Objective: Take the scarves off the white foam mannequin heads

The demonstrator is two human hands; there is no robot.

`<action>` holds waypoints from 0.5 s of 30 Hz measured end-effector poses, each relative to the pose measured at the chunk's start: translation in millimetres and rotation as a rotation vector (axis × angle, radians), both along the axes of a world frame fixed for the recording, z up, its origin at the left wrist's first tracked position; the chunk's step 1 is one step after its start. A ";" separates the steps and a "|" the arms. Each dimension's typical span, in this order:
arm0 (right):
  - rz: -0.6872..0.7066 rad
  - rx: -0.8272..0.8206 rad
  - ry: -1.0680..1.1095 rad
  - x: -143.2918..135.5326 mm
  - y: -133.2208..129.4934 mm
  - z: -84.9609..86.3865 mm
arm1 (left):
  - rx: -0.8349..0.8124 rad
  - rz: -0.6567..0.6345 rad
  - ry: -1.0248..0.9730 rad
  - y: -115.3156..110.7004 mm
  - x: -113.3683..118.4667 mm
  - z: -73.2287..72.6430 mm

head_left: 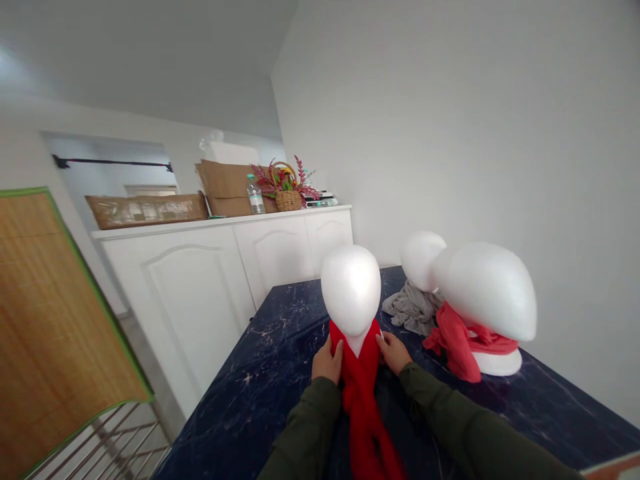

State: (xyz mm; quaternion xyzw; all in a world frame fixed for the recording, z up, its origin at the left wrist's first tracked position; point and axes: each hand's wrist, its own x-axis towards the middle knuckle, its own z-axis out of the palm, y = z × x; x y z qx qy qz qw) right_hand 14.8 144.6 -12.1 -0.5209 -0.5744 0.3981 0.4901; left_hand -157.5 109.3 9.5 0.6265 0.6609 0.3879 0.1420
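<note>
A bright white-veined, dark navy table (240, 400); on it, a smooth white foam head (351, 287), a vivid red cloth scarf (364, 400) held at its neck.
The scarf is draped around the neck, its sides brought together in front below a bare white V, its long tails laid toward the person; whether these are knotted or only crossed cannot be told. One edge is held by the left hand (327, 363), thumb in front and fingers curled in; the opposite edge is pinched by the right hand (395, 352), its other fingers partly hidden. By judgement, the drape at the neck is being straightened. For the next move, an even, gentle pull on both sides is called for, with the head steadied against tipping and the crossing centred.
</note>
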 end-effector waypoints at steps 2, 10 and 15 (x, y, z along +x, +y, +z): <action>-0.001 0.018 -0.034 1.4 0.9 -1.7 | -0.037 0.044 0.091 1.4 0.7 0.4; -0.081 0.093 -0.315 12.3 -8.5 -1.9 | -0.092 0.032 0.218 -1.6 10.0 -4.0; -0.022 0.156 -0.408 13.0 -13.0 -2.3 | -0.099 -0.024 0.156 -11.1 17.1 -7.7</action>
